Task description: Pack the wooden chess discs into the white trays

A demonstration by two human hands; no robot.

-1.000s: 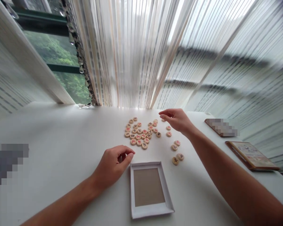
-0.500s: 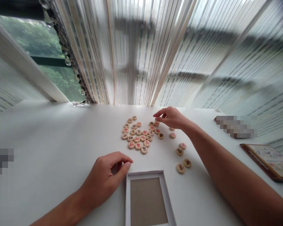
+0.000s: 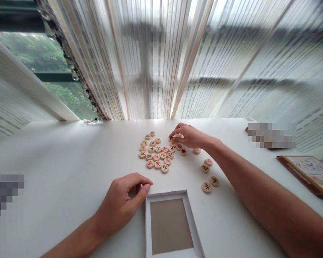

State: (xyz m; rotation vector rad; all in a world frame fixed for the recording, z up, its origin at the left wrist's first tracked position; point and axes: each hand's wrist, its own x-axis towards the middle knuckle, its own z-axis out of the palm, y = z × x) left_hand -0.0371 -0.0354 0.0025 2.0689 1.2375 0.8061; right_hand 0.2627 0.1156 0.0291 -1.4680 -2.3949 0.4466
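Round wooden xiangqi pieces with red or black characters lie in a close cluster on the white table (image 3: 56, 172). At the cluster's back right, my right hand (image 3: 190, 136) has its thumb and fingertips closed about a black-character xiangqi piece (image 3: 171, 139); the hand hides some of the table behind it. My left hand (image 3: 126, 199) rests on the table with thumb and index finger brought together, and nothing shows between them. Just right of it lies a shallow white box (image 3: 148, 229) with a greyish-brown bottom.
Several loose pieces trail down the right side, among them a black-character piece (image 3: 207, 187) at the near end. A brown-edged picture-covered box or book (image 3: 309, 172) sits at the far right. Striped string curtains (image 3: 150, 71) hang behind the table's back edge.
My right hand has moved left and come down on a black-character piece at the cluster's back. My left hand has stayed put. The whole view has shifted slightly.
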